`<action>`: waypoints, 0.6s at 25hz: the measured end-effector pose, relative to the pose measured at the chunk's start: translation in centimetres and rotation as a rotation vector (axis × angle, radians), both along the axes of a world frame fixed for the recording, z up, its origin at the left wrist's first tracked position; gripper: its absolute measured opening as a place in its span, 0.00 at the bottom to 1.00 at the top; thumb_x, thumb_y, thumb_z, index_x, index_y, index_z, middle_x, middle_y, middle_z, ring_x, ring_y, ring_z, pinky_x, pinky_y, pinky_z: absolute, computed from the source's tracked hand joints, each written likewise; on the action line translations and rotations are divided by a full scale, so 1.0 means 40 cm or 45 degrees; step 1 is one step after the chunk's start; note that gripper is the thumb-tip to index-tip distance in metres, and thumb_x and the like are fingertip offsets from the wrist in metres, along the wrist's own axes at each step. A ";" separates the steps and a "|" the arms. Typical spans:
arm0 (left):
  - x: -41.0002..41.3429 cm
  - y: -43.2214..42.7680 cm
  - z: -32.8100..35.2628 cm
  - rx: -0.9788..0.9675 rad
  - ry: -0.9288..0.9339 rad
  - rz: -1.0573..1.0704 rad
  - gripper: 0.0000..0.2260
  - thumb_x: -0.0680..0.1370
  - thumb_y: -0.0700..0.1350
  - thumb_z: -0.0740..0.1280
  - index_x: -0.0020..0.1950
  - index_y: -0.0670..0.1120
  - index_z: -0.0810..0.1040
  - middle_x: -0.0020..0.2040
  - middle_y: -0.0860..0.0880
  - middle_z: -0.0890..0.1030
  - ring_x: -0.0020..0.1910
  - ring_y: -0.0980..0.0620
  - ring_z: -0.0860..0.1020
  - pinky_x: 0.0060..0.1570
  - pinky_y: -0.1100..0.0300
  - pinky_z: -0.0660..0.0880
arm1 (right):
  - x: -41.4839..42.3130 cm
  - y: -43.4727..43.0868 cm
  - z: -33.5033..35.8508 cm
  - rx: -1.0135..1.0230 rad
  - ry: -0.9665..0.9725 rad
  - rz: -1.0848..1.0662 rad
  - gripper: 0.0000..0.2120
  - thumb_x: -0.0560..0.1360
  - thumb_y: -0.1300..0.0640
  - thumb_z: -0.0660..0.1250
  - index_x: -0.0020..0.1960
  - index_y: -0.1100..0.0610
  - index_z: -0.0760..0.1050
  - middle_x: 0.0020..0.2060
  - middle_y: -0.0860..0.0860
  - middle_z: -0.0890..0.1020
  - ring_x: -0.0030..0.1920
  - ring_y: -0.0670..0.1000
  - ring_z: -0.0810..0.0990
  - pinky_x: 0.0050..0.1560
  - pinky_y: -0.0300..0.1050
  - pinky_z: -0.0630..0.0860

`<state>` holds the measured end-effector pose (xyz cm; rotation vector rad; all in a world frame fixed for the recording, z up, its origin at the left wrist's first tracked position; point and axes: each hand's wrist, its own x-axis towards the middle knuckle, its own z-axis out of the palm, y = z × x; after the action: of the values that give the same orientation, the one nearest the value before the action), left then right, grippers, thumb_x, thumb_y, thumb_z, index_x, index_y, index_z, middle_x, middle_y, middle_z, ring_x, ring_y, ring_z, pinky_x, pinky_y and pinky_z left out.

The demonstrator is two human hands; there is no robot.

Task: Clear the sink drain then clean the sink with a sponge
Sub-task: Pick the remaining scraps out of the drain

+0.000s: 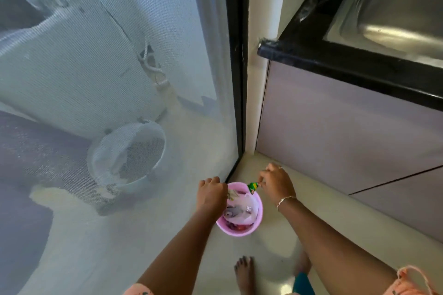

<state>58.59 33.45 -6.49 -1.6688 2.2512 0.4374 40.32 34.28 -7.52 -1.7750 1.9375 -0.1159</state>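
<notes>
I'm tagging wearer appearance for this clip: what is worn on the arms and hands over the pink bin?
Both arms are bare from the hands to near the shoulder, ending in short peach-pink sleeves with small dark marks. The right hand has a thin gold-coloured chain bracelet at the wrist and what looks like a ring. The left hand shows no jewellery. No gloves.

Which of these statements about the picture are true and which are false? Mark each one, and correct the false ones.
1. The pink bin stands on the floor. True.
2. The right hand holds a green scrap. True: its fingers pinch the green scrap over the bin.
3. The left hand is inside the steel sink. False: it is closed over the bin's rim, holding pale scraps; the steel sink is up in the black counter.
4. The bin is empty. False: a white plastic bag and scraps lie in it.
5. A bracelet sits on the left wrist. False: the bracelet is on the right wrist.
</notes>
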 end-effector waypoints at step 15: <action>-0.012 -0.014 -0.320 0.191 -0.048 0.036 0.11 0.75 0.43 0.64 0.57 0.45 0.78 0.58 0.43 0.77 0.57 0.42 0.74 0.58 0.53 0.67 | 0.076 0.024 -0.327 0.197 0.092 0.006 0.11 0.76 0.62 0.58 0.52 0.57 0.78 0.54 0.57 0.75 0.57 0.58 0.73 0.57 0.48 0.72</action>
<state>58.10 32.90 -19.28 -1.6207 2.1145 0.5625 43.37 35.25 -20.60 -1.7031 1.9362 0.0993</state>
